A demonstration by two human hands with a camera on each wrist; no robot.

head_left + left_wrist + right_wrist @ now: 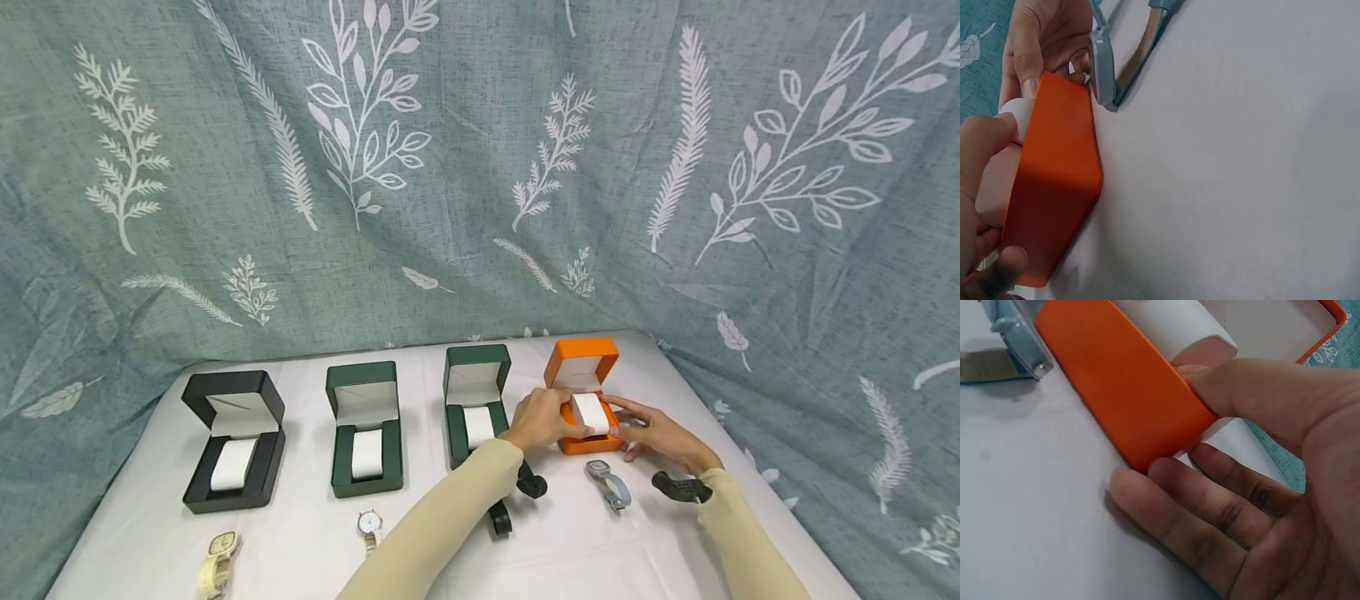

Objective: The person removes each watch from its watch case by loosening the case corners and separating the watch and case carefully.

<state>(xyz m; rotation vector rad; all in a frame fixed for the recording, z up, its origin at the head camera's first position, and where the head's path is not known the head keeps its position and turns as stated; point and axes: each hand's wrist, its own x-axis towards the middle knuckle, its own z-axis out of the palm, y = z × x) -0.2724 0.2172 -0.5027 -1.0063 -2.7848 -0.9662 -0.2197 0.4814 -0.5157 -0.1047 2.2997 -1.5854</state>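
Observation:
An open orange watch box [591, 446] stands at the far right of the row, a white watch cushion [590, 414] in its base. My left hand [542, 419] is at the box's left side and pinches the cushion, its thumb on the cushion's front in the left wrist view. At the right side, my right hand [660, 433] grips the box wall [1129, 387], thumb at the inner edge and fingertips against the outside. Just in front of the box lies a light blue watch [609, 485], close to the wall in both wrist views.
To the left stand two open green boxes [365, 485] [455, 433] and a black box [228, 502], each with a white cushion. A cream watch [217, 565], a silver watch [370, 525] and a partly hidden black strap [500, 518] lie nearer. A patterned curtain [465, 208] hangs behind.

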